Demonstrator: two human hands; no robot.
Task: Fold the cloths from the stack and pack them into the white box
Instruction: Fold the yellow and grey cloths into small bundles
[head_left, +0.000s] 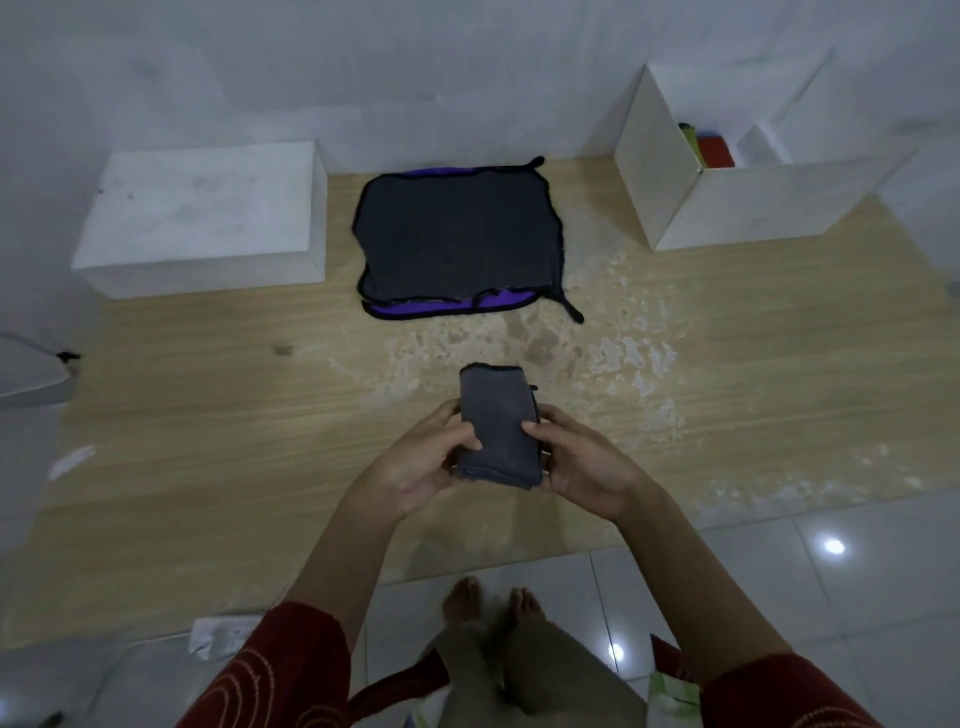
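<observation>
Folded grey cloth (498, 423), pinched between left hand (423, 457) and right hand (582, 460); a slackened grip risked unfolding before white box (753, 202).

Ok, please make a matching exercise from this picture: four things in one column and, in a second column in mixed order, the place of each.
Things:
1. folded cloth
2. stack
3. open box
4. white block

Places:
a. far left
b. far right
c. held between left hand and right hand
d. far middle

Pairs: 1-c, 2-d, 3-b, 4-a
</observation>
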